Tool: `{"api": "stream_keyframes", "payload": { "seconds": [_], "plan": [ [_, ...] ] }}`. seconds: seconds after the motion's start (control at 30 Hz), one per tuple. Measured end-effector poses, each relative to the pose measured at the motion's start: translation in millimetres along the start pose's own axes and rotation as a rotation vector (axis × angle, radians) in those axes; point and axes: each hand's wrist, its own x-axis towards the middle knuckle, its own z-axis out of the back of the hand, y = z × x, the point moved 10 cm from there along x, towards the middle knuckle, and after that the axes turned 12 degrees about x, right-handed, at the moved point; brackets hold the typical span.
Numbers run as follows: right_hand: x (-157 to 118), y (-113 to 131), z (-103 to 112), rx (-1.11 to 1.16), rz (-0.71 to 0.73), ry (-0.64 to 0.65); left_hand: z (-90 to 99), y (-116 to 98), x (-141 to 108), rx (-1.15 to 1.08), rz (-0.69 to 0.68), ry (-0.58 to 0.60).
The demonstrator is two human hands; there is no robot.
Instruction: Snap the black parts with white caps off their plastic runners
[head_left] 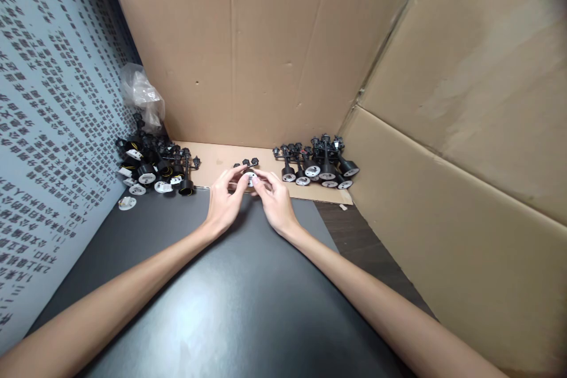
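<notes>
Between both hands, in the middle of the head view, is a small black model street lamp (246, 163) with several lantern heads pointing away from me. A white round base disc (250, 177) shows at its near end. My left hand (227, 198) is closed on the lamp's left side, its thumb at the disc. On the other side my right hand (275, 199) grips it too, thumb pressed on the disc. The fingers hide most of the lamp's body.
At the left lies a pile of black lamps (153, 159) with yellow wires and loose white discs (127, 203). More lamps with white bases (326, 174) lie at the right on a cardboard sheet (212, 159). Cardboard walls (266, 53) and a printed sheet (57, 100) enclose the dark table (266, 307).
</notes>
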Motion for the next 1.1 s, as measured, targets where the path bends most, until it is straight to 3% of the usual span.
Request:
{"api": "stream_keyframes", "payload": {
  "seconds": [0.5,0.9,1.1],
  "plan": [
    [-1,-3,4,0.018,-0.005,-0.006,-3.0,-9,-1,0.173,-0.127,0.012],
    [-1,0,3,0.009,0.005,-0.001,-3.5,-3,2,0.142,-0.082,0.02],
    [0,-1,2,0.018,-0.01,0.001,-5.4,6,3,0.023,-0.014,0.008]
  ]
}}
